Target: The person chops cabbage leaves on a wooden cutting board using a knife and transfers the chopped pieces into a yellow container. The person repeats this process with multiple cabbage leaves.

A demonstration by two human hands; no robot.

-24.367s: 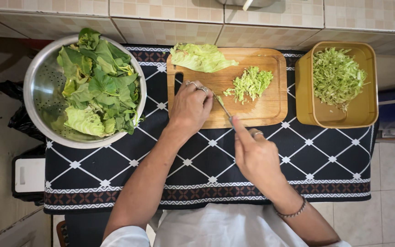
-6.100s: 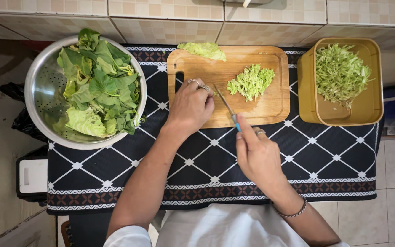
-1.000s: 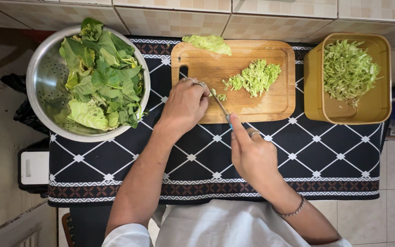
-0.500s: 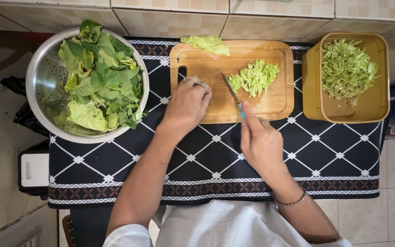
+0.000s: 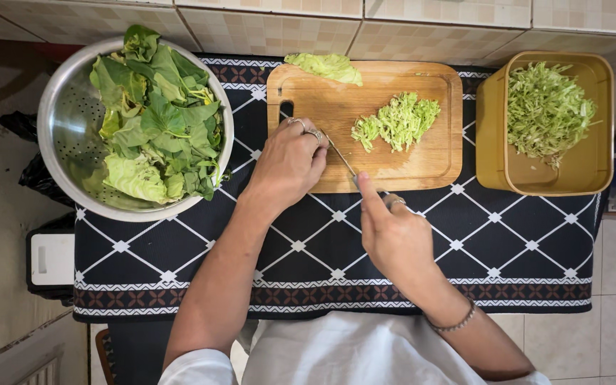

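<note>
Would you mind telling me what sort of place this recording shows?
Most likely a home kitchen: a wooden cutting board with shredded greens, a metal colander of leafy greens, and a tiled wall behind the cloth-covered table.

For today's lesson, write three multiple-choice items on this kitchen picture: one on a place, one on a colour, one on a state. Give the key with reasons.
1. Where does the pile of shredded leaves lie?
A. on the wooden cutting board
B. in the metal colander
C. on the floor

2. What colour is the square container to the right of the board?
A. red
B. yellow
C. white

3. How are the leaves in the colander?
A. whole, uncut
B. finely shredded
C. cooked brown

Key: 1 A, the pile sits on the board's right half. 2 B, its walls are mustard yellow. 3 A, they are broad and unsliced, while the right hand holds the knife beside the left hand.
</note>
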